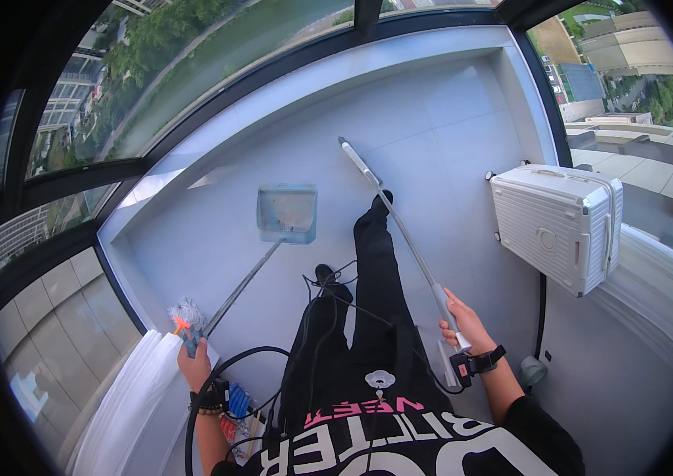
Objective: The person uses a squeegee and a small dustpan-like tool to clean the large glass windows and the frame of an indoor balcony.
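Observation:
My left hand [193,363] is closed around the upper end of the long handle of a dustpan [286,208]. The pan is pale blue-grey, streaked with dirt, and lies on the floor ahead and left of my feet. In my right hand [468,324] is the grey grip of a long-handled broom [411,238]. Its shaft slopes forward and left to a narrow white head [357,159] on the floor, just past the toe of my forward shoe. Whether the head has bristles or a rubber blade is too small to tell.
A silver ribbed suitcase [551,226] stands to the right, by a sheer curtain [658,297]. Black cables [327,285] hang around my legs. A grey mop head [187,312] and a white curtain [134,392] are at left. A low ledge [312,89] runs beneath the windows.

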`<state>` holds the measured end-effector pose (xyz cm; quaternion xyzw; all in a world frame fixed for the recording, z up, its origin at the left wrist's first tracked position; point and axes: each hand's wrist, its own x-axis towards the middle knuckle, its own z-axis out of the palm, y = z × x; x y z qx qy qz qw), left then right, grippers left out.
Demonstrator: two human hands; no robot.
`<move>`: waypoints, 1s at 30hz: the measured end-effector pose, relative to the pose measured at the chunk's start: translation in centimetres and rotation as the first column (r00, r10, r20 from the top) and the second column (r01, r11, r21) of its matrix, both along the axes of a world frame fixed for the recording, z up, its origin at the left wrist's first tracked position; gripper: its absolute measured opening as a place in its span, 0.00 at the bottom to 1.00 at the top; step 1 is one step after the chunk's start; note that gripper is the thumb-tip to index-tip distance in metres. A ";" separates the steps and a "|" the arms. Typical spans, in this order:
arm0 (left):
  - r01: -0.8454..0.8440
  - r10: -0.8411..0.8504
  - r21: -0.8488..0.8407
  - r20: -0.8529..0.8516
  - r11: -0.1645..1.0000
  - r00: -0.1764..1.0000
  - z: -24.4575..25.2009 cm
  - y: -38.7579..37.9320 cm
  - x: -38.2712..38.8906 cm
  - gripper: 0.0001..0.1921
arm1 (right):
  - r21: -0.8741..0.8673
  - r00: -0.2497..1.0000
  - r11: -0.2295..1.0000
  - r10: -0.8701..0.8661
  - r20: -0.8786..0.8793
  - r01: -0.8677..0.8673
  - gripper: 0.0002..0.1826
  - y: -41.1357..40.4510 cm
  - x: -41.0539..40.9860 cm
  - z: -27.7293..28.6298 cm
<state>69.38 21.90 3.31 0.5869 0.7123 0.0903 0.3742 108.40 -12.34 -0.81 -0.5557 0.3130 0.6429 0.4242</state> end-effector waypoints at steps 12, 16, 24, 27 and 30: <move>-0.164 0.165 -0.029 0.039 0.986 0.985 -1.0 -6.4 -1.9 0.10 | -0.137 0.861 0.986 0.151 0.486 -0.096 0.29 6.3 14.8 -14.9; -0.309 0.312 -0.045 0.110 0.950 0.944 -0.7 -8.6 -4.0 0.08 | -0.182 0.899 0.971 0.214 0.381 -0.154 0.29 6.0 6.1 -17.3; -0.387 0.387 -0.018 0.001 0.922 0.922 -0.4 -8.8 -5.3 0.07 | 0.018 0.993 0.994 0.109 -0.044 -0.108 0.27 2.0 -0.8 -6.4; -0.371 0.372 0.052 -0.011 0.927 0.928 0.7 -9.2 -6.0 0.07 | 0.066 0.995 0.993 0.097 -0.027 -0.096 0.26 1.9 2.8 -3.6; -0.390 0.386 0.121 0.055 0.913 0.921 1.1 -10.1 -7.0 0.09 | 0.048 0.976 0.983 0.171 0.134 -0.179 0.27 4.1 6.4 -4.6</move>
